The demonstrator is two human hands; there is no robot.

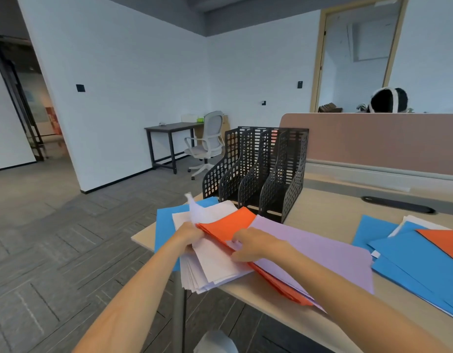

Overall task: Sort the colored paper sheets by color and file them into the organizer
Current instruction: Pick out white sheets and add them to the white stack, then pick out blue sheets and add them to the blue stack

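At the tabletop's [330, 212] left corner, before the organizer [256, 174], the left hand [191, 235] pinches a white sheet [197, 212] that curls upward. The right hand [257, 244] seems to pinch the orange sheets [230, 224]. The paper is light, floppy and slippery, so it is best taken by an edge.

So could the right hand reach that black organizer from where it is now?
Probably yes. The right hand pinches the purple sheet just in front of the black organizer, and only flat paper lies between them. The left hand grips the white sheets off to the side, out of its way.
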